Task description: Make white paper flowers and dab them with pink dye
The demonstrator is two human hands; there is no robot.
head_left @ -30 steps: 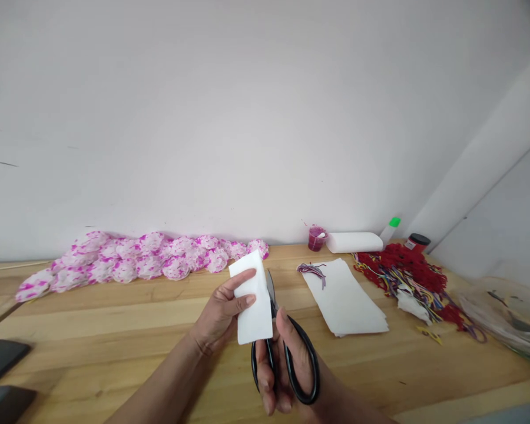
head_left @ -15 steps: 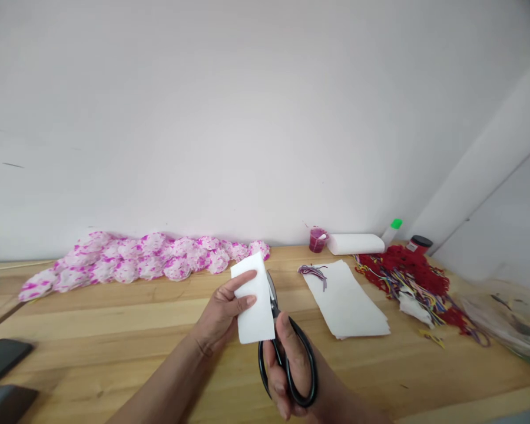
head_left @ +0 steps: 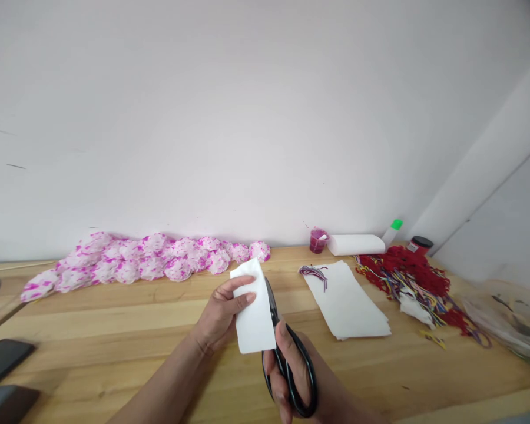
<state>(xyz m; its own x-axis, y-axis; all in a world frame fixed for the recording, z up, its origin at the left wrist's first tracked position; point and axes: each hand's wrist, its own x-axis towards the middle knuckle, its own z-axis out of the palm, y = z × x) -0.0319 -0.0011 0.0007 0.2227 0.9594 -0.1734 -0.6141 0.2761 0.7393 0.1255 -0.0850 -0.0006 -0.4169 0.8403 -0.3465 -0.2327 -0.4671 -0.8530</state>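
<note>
A folded white paper piece [head_left: 255, 321] is pinched between the thumb and fingers of my left hand [head_left: 223, 309], held up above the wooden table. My right hand [head_left: 291, 365] grips the black handles of a pair of scissors [head_left: 307, 371]. The blades stand along the right edge of the paper, partly hidden behind it. To the right lies a stack of white paper sheets [head_left: 351, 303], with a small bundle of purple strings [head_left: 314, 274] on its upper left corner.
Pink-spotted white paper flowers [head_left: 152, 259] line the wall. At the back right are a cup of magenta liquid [head_left: 318, 241], a white roll [head_left: 357, 244], a green-capped bottle [head_left: 393, 231], a dark-lidded jar [head_left: 419, 244] and tangled red yarn [head_left: 417, 271]. A phone [head_left: 4, 359] lies left.
The scissors' handles have come closer together, and the blades have closed along the paper's edge. The paper has dipped slightly in my left hand.
</note>
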